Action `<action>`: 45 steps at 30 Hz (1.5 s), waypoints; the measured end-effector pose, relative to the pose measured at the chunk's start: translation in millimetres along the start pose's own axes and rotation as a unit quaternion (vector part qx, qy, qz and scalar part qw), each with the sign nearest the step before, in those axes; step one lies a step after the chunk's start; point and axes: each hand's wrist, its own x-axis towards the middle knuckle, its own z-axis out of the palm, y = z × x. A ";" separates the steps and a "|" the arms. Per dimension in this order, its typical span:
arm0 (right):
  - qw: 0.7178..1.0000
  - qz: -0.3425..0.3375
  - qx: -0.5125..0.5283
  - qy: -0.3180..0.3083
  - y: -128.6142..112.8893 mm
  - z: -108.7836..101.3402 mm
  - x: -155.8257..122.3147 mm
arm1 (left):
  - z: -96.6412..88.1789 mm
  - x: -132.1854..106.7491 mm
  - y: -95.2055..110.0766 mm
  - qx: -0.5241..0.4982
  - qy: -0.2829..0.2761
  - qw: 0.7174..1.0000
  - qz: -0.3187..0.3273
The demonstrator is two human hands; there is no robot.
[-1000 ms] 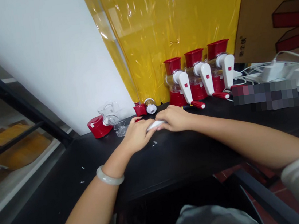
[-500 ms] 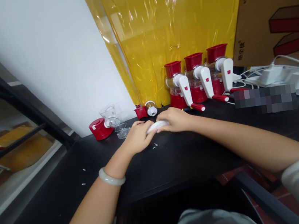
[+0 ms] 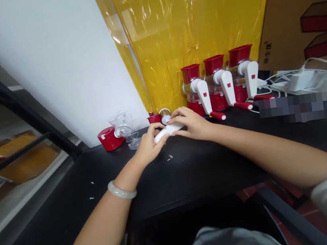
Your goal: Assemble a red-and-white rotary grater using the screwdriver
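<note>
Both hands hold a white crank arm [image 3: 168,131] just above the black table, matching the white arms on the assembled graters. My left hand [image 3: 151,142] closes on its left end, thumb along the near side. At the other end my right hand [image 3: 192,123] grips with fingers over the top and thumb below. Behind the hands lie a grater drum [image 3: 165,115] with a white end and a red hopper [image 3: 154,118], partly hidden. To the left are a red base [image 3: 110,138], a clear plastic housing [image 3: 122,124] and a small clear part [image 3: 134,141].
Three assembled red and white rotary graters [image 3: 193,90] stand at the back right before a yellow plastic sheet [image 3: 192,18]. White chargers and cables [image 3: 302,80] lie farther right. Small white scraps [image 3: 170,157] dot the black table [image 3: 194,174]. A shelf rack [image 3: 14,110] stands left.
The crank arm has turned in my hands, showing more of its white face and tilting down at the left end. My right hand's fingers have lifted and spread slightly.
</note>
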 end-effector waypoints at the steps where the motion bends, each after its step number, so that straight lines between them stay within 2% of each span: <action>1: 1.000 -0.002 -0.001 0.004 0.6 -0.1 0.2 | 1.0 0.4 -0.6 -0.020 0.013 1.000 0.001; 5: 1.000 -0.007 -0.014 0.015 0.9 -1.3 1.0 | 3.1 3.0 -0.8 -0.078 0.044 0.996 0.004; 11: 1.000 -0.011 -0.023 0.012 -1.2 -2.7 1.0 | 5.4 4.7 3.0 -0.122 0.042 0.991 -0.034; 14: 0.999 -0.016 -0.022 0.017 -0.9 -2.8 0.6 | 5.4 5.5 5.5 -0.149 0.048 0.987 -0.027; 18: 0.999 -0.033 -0.014 0.034 2.4 -0.9 0.2 | 4.0 7.3 5.7 -0.121 0.070 0.990 0.029; 25: 0.997 -0.036 0.003 0.064 7.8 4.4 0.0 | 1.6 9.1 3.5 -0.065 0.078 0.993 0.066; 31: 0.998 -0.032 0.011 0.060 8.6 4.7 -0.7 | 1.0 8.9 3.4 -0.063 0.062 0.995 0.056; 37: 0.998 -0.022 0.022 0.056 9.8 5.2 -2.0 | 1.1 8.1 0.9 -0.119 0.047 0.991 0.032; 45: 0.998 -0.018 0.032 0.055 10.1 5.4 -2.6 | 1.1 9.5 -0.1 -0.134 0.038 0.990 0.035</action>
